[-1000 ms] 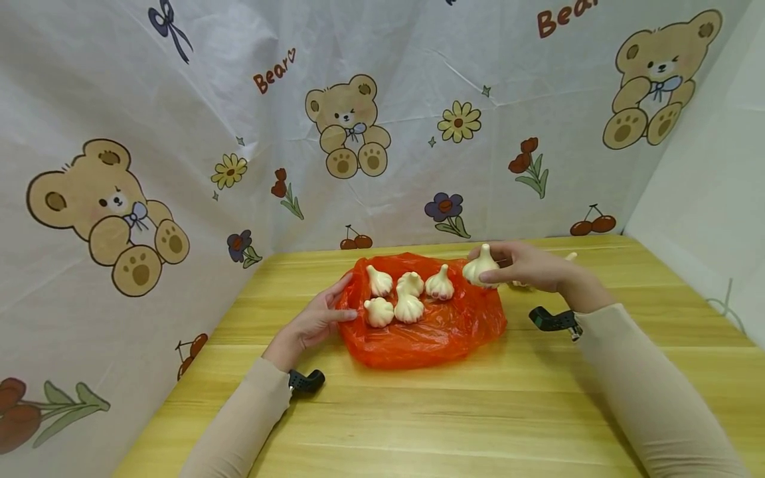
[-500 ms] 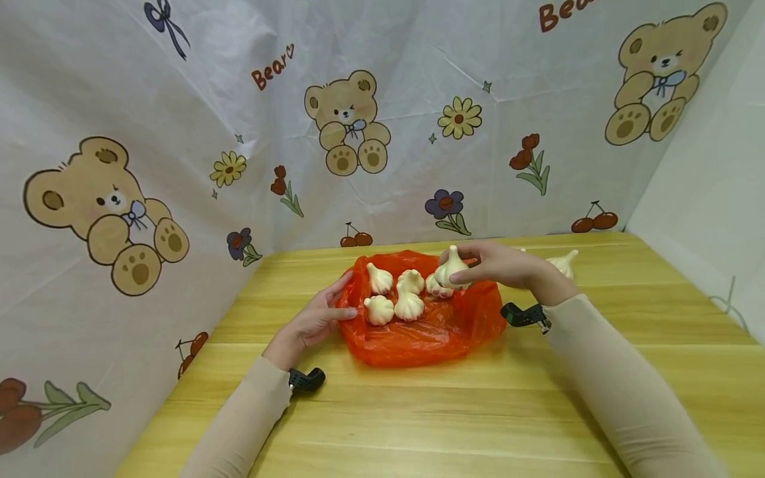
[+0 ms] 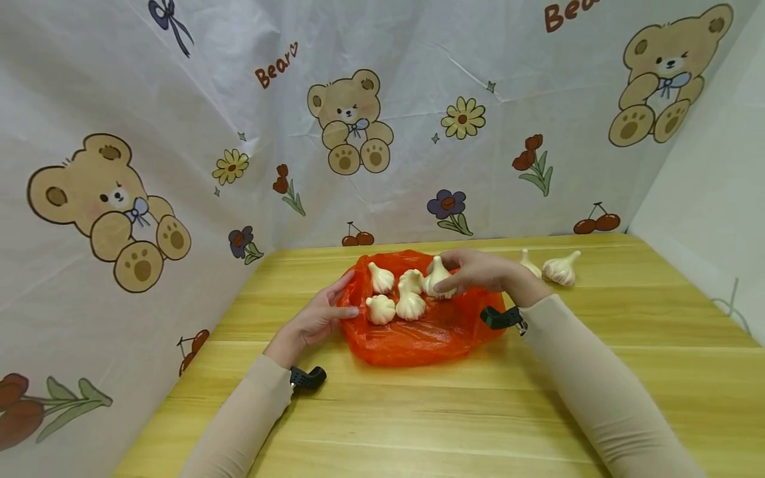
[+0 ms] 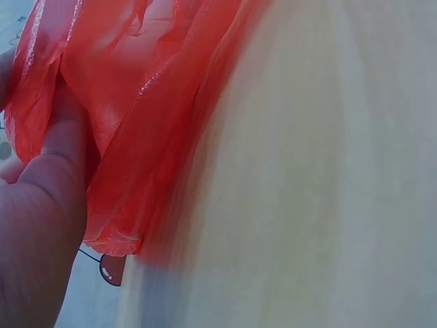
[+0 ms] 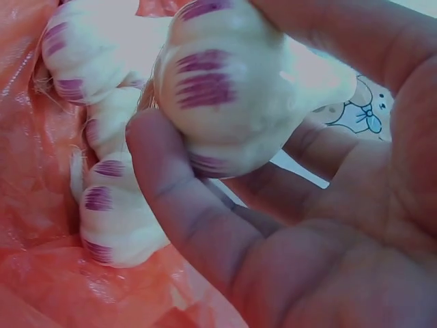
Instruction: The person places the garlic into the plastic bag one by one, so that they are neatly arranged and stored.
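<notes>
A red plastic bag (image 3: 418,345) lies spread wide on the table with several garlic bulbs (image 3: 380,309) inside. My left hand (image 3: 313,317) pinches the bag's left rim; the left wrist view has its thumb (image 4: 67,126) on the inner side of the film. Over the right part of the bag, my right hand (image 3: 478,269) holds a garlic bulb (image 3: 438,275) between thumb and fingers, stem up. Purple streaks mark this held bulb (image 5: 218,89) in the right wrist view. It hides one bulb behind it in the head view.
Two more garlic bulbs rest on the wooden table (image 3: 382,411), right of the bag: one whole bulb (image 3: 560,269) and one bulb (image 3: 530,265) partly behind my right wrist. A bear-print cloth (image 3: 400,199) hangs at the back and left. A white wall (image 3: 705,219) stands on the right.
My right hand has carried the garlic bulb leftward from the bag's right edge and lowered it among the others. Two bulbs on the table have come into view. My left hand stays put.
</notes>
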The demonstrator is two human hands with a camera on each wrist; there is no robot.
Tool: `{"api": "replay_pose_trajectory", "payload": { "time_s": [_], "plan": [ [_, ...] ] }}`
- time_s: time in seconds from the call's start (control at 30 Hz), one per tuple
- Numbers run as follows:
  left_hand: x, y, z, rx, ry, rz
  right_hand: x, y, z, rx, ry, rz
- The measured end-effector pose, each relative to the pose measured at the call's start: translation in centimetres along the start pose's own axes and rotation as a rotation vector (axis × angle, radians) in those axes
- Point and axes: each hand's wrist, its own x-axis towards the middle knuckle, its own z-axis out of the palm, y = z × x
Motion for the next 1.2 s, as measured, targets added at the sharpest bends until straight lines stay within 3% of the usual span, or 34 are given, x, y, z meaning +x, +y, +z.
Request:
{"api": "replay_pose_trajectory", "payload": {
  "time_s": [0.53,0.93,1.2],
  "plan": [
    [0.0,0.1,0.1,0.002,-0.018,0.007,0.6,2.3,0.9,-0.018,0.048,0.026],
    [0.0,0.0,0.0,0.011,-0.028,0.019,0.0,1.8,1.6,-0.050,0.054,0.052],
    [0.0,0.0,0.0,0.013,-0.027,0.017,0.0,1.9,1.9,-0.095,0.086,0.020]
  ]
}}
